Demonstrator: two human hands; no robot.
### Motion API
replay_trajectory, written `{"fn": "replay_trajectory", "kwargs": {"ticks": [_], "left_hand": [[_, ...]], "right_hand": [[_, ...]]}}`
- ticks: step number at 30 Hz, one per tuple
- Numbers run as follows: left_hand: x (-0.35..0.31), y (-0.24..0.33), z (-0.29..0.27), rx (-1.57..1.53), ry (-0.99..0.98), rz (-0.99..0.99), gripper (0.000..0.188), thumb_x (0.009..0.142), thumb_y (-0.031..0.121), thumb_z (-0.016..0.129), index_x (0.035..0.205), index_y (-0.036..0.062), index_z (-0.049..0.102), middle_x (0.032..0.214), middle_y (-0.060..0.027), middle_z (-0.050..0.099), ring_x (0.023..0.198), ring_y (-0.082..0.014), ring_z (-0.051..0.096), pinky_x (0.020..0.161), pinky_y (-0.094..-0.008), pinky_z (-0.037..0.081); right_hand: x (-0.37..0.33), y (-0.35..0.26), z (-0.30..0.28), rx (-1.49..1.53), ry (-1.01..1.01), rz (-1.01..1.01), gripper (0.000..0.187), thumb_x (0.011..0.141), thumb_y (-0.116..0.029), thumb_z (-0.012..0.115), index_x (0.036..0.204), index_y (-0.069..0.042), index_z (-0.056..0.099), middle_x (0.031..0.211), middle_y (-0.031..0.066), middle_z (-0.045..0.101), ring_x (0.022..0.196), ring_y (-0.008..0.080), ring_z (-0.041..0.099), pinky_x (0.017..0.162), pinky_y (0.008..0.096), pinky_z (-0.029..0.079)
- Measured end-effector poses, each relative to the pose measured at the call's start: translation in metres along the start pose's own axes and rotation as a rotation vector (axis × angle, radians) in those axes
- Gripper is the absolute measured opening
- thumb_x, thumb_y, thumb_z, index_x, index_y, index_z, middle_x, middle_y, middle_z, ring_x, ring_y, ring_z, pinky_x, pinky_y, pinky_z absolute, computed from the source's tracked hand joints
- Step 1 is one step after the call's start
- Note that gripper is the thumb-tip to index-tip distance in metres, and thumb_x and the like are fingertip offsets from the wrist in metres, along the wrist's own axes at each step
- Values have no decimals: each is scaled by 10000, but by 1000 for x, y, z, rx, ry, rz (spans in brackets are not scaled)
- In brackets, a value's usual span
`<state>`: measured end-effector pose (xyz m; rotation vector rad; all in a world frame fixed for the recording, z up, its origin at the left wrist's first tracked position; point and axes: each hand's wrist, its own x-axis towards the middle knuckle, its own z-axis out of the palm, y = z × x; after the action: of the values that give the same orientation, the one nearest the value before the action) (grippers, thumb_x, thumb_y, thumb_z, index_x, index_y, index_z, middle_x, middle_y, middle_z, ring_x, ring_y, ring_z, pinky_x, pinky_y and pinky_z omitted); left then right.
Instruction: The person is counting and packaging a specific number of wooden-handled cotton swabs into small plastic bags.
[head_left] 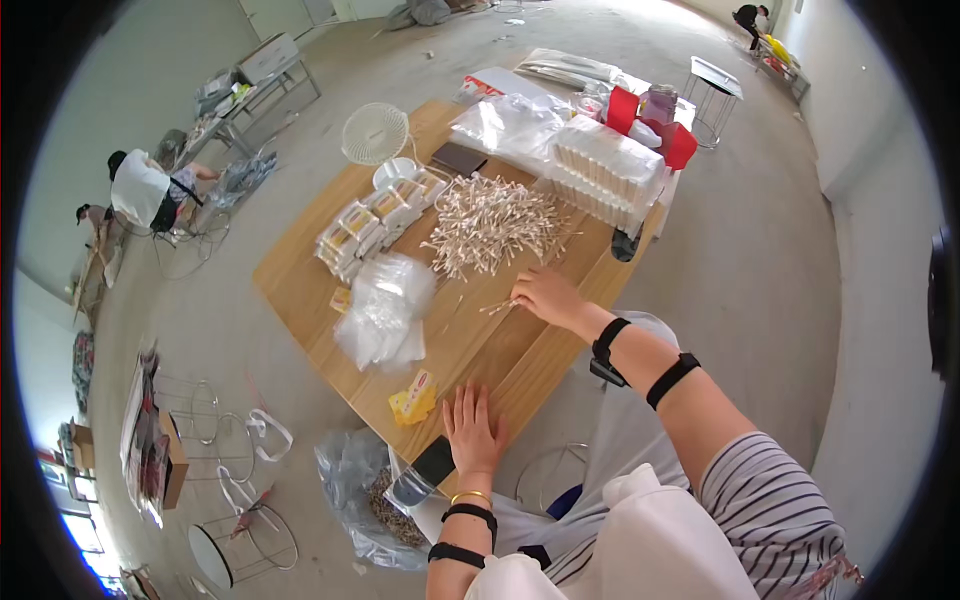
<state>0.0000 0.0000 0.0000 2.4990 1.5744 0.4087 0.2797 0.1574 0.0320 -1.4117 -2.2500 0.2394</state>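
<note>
My right hand point(546, 295) is closed around a small bunch of cotton swabs point(497, 307), whose tips stick out to the left over the wooden table point(540, 350). Just beyond it spreads a big loose heap of cotton swabs point(495, 225). Flat on the table's near edge lies my left hand point(474, 425), its fingers stretched out and nothing in it. Beside those fingers are yellow printed cards point(413, 398). Farther up on the left sits a pile of clear plastic bags point(385, 310), with rows of filled swab packs point(375, 225) behind it.
At the far right of the table stand stacked bagged swabs point(605, 170), red containers point(678, 146) and a jar point(658, 103). A small white fan point(376, 134) is at the far left edge. On the floor below sits a plastic sack point(365, 500). Other people point(150, 190) are across the room.
</note>
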Motion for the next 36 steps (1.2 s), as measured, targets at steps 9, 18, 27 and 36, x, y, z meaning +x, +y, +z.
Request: {"fn": "replay_trajectory", "kwargs": {"ticks": [9,18,27,36], "left_hand": [[0,4,-6,-137,141,-92,751,912,351,606,1515,-2,331,1604,-164,310,1514,-328,235,1245,-545,122],[3,8,-10,-38,-14,-170,806,936,394,553,1555,-26,255,1628,-169,271,1535,-319,186,1249,-550,72],[4,7,-9,-7,-51,-155,807,926,380,569,1553,-24,260,1626,-163,258,1536,-315,171,1258,-518,94],[3,5,-3,-93,21,-122,803,924,367,580,1547,-29,266,1603,-203,291,1525,-357,196,1258,-502,132]], "right_hand": [[-32,-119,48,319,-64,-184,88,803,-96,713,884,-86,682,949,62,606,1021,292,578,891,416,480],[-48,-115,31,317,-107,6,250,807,-117,749,1051,-102,694,1076,40,607,1090,283,544,948,430,438],[-56,-115,43,342,-19,108,218,821,-122,759,1032,-105,706,1046,44,610,1032,285,545,934,423,415],[-57,-149,69,589,139,165,189,952,-28,557,1107,-53,661,1154,140,613,1191,353,529,1010,441,430]]}}
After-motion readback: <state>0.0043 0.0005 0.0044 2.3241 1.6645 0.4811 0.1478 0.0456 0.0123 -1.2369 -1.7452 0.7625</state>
